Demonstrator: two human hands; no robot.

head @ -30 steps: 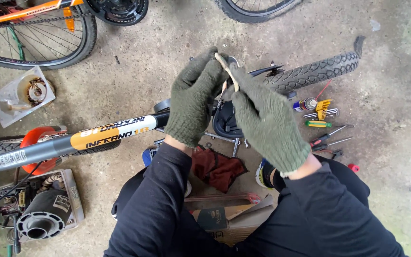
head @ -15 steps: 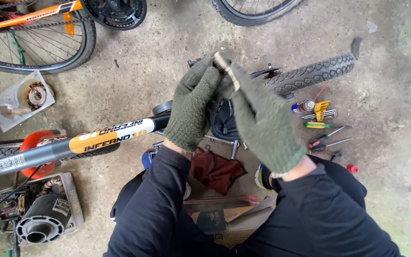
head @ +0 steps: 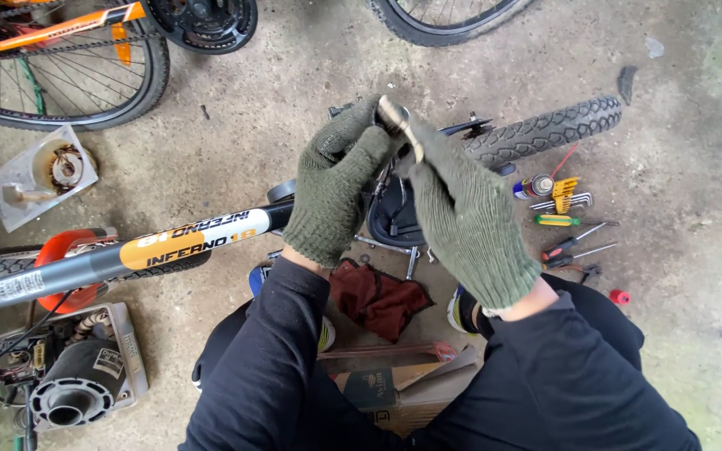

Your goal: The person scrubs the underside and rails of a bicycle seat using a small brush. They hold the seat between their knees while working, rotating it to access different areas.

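The concrete floor (head: 236,150) carries a bicycle frame tube (head: 127,255) at nine o'clock and screwdrivers (head: 570,238) at three o'clock, unchanged. The gloved left hand (head: 336,188) and right hand (head: 461,217) stay pressed together, pinching a small pale metal part (head: 396,121), now tilted slightly further toward twelve o'clock.

Both hands, the left hand (head: 336,188) and the right hand (head: 465,217), wore olive-green knitted gloves with ribbed cuffs. Dark navy long sleeves (head: 273,359) covered the arms, over dark trousers (head: 603,313).
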